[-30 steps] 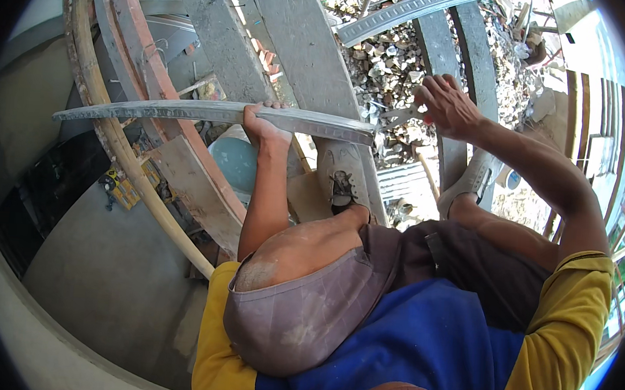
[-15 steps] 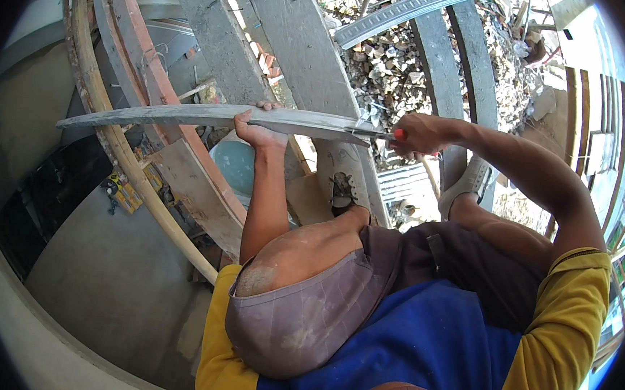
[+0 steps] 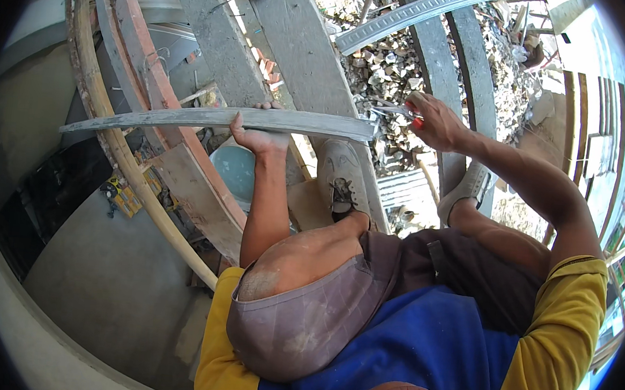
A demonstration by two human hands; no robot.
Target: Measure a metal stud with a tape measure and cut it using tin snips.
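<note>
My left hand is closed round a long grey metal channel, thumb on the near side and fingertips showing past the far edge. The channel lies crosswise before me, its left end reaching over a wooden pole and its right end above my shoe. Just beyond that right end, my right hand grips a pair of red-handled snips. Their blades point left and stand apart from the metal. Glare and rubble behind blur the blade tips.
Wide planks run away from me under my feet. Broken rubble lies below on the right, with a ribbed metal strip above it. A round pale-blue container, a yellow tool and a curved wooden pole are at left.
My right hand has drawn the snips up and to the right, off the channel's right end. The channel has turned slightly in my left hand, which stays in about the same place.
</note>
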